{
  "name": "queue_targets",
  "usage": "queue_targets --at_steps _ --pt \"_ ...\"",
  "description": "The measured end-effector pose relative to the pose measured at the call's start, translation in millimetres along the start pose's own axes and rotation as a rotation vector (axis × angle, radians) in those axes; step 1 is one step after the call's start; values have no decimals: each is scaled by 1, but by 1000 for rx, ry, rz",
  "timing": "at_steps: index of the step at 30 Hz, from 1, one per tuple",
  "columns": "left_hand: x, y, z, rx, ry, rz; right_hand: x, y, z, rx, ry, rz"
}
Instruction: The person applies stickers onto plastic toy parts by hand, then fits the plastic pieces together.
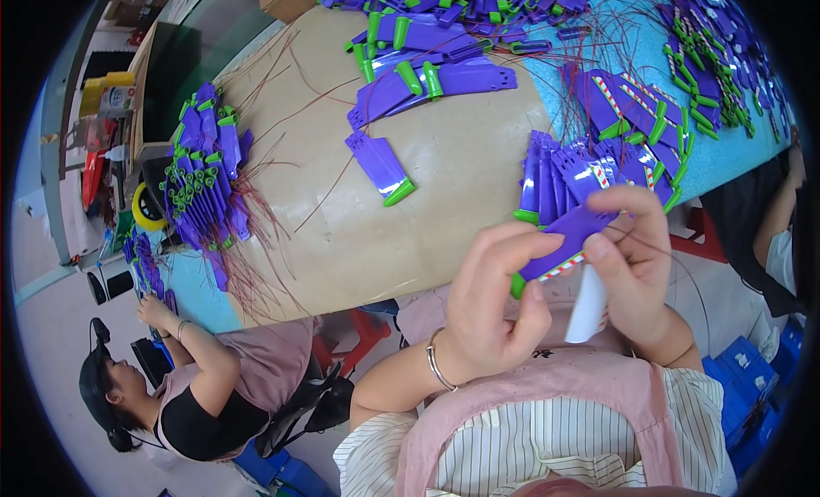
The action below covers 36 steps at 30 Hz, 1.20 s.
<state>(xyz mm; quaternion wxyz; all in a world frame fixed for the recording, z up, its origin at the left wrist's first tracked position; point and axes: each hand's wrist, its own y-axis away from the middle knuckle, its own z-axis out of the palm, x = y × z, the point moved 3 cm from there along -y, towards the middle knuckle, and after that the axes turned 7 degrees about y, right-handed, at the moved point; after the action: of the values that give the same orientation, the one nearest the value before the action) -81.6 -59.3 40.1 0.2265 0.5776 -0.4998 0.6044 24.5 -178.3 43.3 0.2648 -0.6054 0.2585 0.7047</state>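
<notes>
My left hand (500,296) is closed on a flat purple plastic piece (559,236) with a green end, held tilted above the table's near edge. Red-and-white striped tape runs along the piece's lower edge. My right hand (636,262) is closed at the other end, its thumb on the striped tape and its index finger arched over the piece. Below that thumb hangs a curled white strip (586,307) with stripes at its edge; whether it is joined to the tape I cannot tell. A thin wire trails past my right hand.
Similar purple pieces (547,176) lie just beyond my hands, with a striped group (628,104) behind them. One piece (380,168) lies alone mid-table. Wired stacks (201,176) stand at the left, more piles (478,1) at the back. A co-worker (192,386) works at the left.
</notes>
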Motion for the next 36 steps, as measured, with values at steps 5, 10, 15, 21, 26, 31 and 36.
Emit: queue_targets --at_steps 5,10,15,21,26,31,36 --pt "-13 19 -9 86 -387 -2 3 -7 -7 11 -14 68" --pt "-27 17 -4 -23 -553 56 8 4 -1 5 210 117" --pt "-3 25 6 -47 37 1 10 2 12 -98 347 -63" --pt "-4 22 -27 271 -36 -138 13 5 17 -275 165 96" --pt "8 11 -20 100 -296 86 10 3 22 -142 112 -137" --pt "7 9 -19 35 -288 111 8 1 17 -292 190 -96" --pt "9 0 -22 98 -421 197 9 0 16 -196 180 -28"
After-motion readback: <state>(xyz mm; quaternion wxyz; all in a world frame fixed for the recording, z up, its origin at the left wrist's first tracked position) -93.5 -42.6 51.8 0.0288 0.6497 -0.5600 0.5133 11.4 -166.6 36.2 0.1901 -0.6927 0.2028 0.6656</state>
